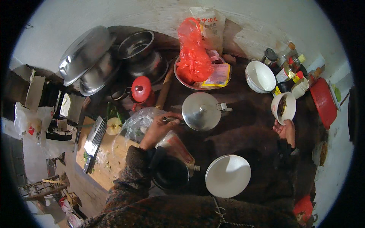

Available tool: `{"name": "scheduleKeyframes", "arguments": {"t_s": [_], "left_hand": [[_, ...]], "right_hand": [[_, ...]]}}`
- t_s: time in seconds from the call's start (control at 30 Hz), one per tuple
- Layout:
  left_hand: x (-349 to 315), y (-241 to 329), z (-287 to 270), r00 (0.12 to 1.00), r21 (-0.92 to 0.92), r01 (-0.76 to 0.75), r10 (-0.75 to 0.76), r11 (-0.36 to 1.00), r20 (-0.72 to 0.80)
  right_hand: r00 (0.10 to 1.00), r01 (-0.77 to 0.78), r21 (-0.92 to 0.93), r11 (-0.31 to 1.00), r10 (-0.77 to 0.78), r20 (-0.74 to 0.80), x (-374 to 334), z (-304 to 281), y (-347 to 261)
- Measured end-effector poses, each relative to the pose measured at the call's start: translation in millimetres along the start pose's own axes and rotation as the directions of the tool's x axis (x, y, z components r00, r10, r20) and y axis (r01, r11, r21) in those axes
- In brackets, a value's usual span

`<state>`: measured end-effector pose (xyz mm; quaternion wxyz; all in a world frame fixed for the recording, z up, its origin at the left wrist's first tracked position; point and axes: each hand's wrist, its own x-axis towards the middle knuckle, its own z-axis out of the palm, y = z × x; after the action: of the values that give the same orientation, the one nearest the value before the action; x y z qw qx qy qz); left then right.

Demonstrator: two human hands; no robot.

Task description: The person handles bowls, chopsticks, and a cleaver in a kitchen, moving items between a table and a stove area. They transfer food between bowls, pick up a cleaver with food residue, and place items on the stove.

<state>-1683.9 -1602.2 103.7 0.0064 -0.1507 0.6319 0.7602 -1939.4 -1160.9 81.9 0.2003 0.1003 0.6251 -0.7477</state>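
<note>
Bare dark tabletop (243,125) between lidded steel pot (201,111) and held cup (284,107); bottles (291,72) crowd far right.

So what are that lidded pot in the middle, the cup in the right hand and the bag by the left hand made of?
The lidded pot looks like polished metal, likely steel or aluminium: grey, with bright reflections. The cup held by the right hand seems glazed ceramic, glossy and white, though plastic is possible. The bag at the left hand is thin clear plastic, crinkled and see-through.

A whitewashed wall (152,15) rises behind a dark brown bench (243,125). Daylight falls across the wall and the bench's right side. A wooden crate (70,198) stands lower left.
</note>
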Motion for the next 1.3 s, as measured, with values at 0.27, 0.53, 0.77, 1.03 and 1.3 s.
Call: {"name": "scheduleKeyframes", "arguments": {"t_s": [0.27,0.53,0.77,1.03,1.3], "left_hand": [[-0.4,0.2,-1.0,0.998,0.085,-0.055,0.057,0.995,-0.025],[0.2,0.9,-1.0,0.998,0.036,0.037,-0.035,0.999,-0.044],[1.3,0.7,-4.9,0.999,0.101,-0.042,0.042,0.994,0.009],[1.2,3.4,-3.7,0.998,0.136,-0.056,0.055,0.989,0.015],[-0.7,9.2,-0.1,0.999,0.127,-0.039,0.037,0.991,0.018]], "right_hand": [[0.969,-0.061,-0.040,0.997,0.068,0.239,67.7,67.8,-20.2],[0.987,0.030,-0.203,0.979,0.003,0.160,128.8,79.3,-36.3],[0.976,-0.094,-0.423,0.901,0.166,0.138,161.9,85.4,-52.7],[0.975,0.010,-0.695,0.719,0.146,0.165,195.1,70.0,-55.5],[0.983,0.052,-0.777,0.627,0.103,0.149,178.9,77.1,-59.1]]}}
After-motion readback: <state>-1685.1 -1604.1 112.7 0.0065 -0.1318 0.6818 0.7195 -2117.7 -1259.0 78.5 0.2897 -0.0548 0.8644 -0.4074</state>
